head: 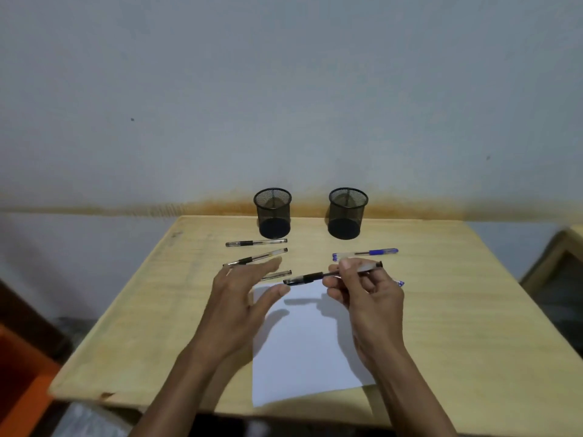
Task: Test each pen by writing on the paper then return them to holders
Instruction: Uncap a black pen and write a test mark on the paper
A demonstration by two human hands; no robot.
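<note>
Your right hand (359, 288) pinches a capped black pen (331, 273) just above the paper (303, 348) while your left hand (243, 298) hovers with fingers spread, so uncapping it likely comes next.

The two pen holders (272, 212) (347, 212) at the centre of the frame were black wire mesh. The table (457, 310) was pale yellowish wood with faint grain. The sheet of paper (303, 348) was plain white. The pens at centre left (256, 243) (255, 257) were clear with black grips; the pen at centre right (365, 253) was blue. The wall (284, 89) was grey-blue, with a rusty orange stain along its lower edge.
</note>
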